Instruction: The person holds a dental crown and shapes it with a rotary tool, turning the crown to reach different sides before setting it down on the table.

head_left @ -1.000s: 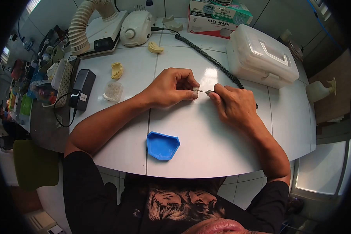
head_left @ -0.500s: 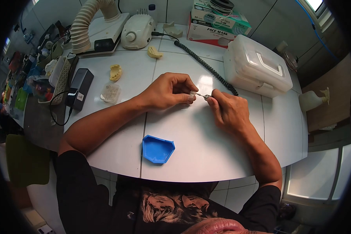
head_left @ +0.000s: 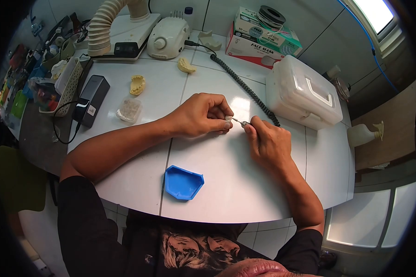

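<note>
My left hand (head_left: 201,113) pinches a small whitish piece (head_left: 228,118) between thumb and fingers, its other fingers curled behind. In my right hand (head_left: 272,138) is a rotary handpiece (head_left: 245,123), gripped like a pen. Its thin metal bur (head_left: 236,120) points left at the whitish piece, at or very near it; contact is too small to make out. Most of the handpiece's body is hidden by my fingers. Nearer to me lies a blue angular mould tray (head_left: 185,182). Left of my left hand sits a small clear box (head_left: 129,110).
Two yellowish dental casts (head_left: 137,85) lie farther back. A white control unit (head_left: 167,39) with a black coiled cord (head_left: 245,85) stands at the back, beside a hose (head_left: 100,30). A translucent case (head_left: 305,92) is at right; a black power adapter (head_left: 94,101) at left.
The camera view has shifted and tilted slightly, so everything sits a little differently in frame. Both hands keep their grips, with the bur still at the whitish piece.
</note>
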A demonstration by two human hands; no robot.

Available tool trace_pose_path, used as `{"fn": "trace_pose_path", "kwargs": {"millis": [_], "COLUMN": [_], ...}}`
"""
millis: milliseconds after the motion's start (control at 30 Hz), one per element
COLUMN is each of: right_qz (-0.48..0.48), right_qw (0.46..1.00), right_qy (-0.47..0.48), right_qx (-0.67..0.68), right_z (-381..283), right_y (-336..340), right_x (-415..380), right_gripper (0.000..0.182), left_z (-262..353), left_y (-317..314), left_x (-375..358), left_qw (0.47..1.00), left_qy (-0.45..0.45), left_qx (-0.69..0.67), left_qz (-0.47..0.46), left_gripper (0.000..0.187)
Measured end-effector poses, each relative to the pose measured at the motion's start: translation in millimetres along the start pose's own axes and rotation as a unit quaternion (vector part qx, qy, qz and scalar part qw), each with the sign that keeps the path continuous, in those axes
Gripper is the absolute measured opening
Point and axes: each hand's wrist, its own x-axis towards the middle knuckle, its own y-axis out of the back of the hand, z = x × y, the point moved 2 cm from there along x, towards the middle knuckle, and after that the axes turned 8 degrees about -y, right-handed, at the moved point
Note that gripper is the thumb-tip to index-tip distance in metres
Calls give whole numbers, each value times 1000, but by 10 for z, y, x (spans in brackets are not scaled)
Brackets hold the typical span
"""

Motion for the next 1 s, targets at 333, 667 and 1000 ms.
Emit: {"fn": "trace_pose_path", "kwargs": {"millis": [333, 667, 1000], "right_qz": [0, 0, 1], "right_qw": [1000, 1000, 1000], "right_qy": [8, 9, 17], "right_qx": [-5, 1, 7], "right_z": [-32, -26, -15], "right_y": [11, -3, -22], "right_x": [-5, 10, 5], "right_gripper": [28, 28, 28], "left_z": [8, 75, 31], "left_y": [-11, 13, 21], "left_x": [4, 10, 21], "left_qw": [1000, 998, 997], "left_qy": [3, 47, 42], "left_qx": [-9, -24, -54], "left_qz": [2, -40, -36], "left_gripper": [25, 21, 20]}}
